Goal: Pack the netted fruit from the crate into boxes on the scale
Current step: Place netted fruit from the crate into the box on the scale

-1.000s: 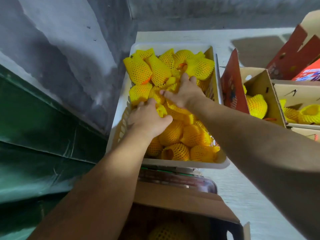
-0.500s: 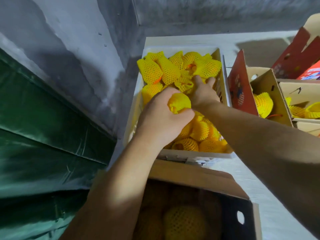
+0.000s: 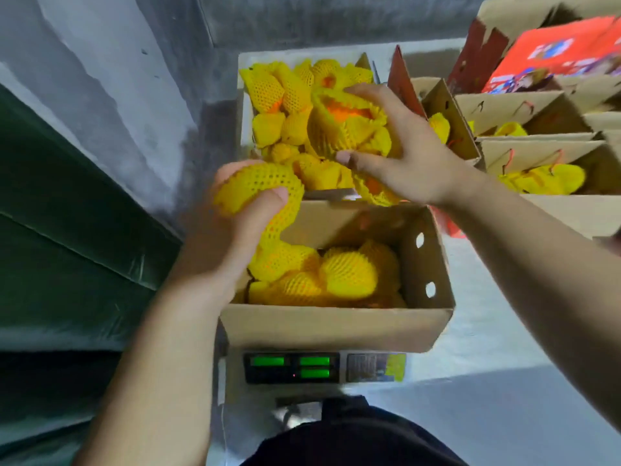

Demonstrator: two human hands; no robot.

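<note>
Gripping netted fruit point(image 3: 258, 183): left hand point(image 3: 235, 213), over box point(image 3: 336, 326) on scale point(image 3: 322, 368) | right hand point(image 3: 403, 156) clutching fruit point(image 3: 346, 119) above crate point(image 3: 242, 105)

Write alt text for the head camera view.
A person's left hand and right hand each grip a yellow-netted fruit between a white crate of them and a part-filled cardboard box on a digital scale.

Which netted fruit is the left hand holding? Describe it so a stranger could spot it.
Start at the scale with green displays and the open cardboard box on it. At the box's far left corner, the left hand grips one netted fruit. Unlike its neighbours, it is lifted clear of the pile, its net tail trailing down into the box.
</note>
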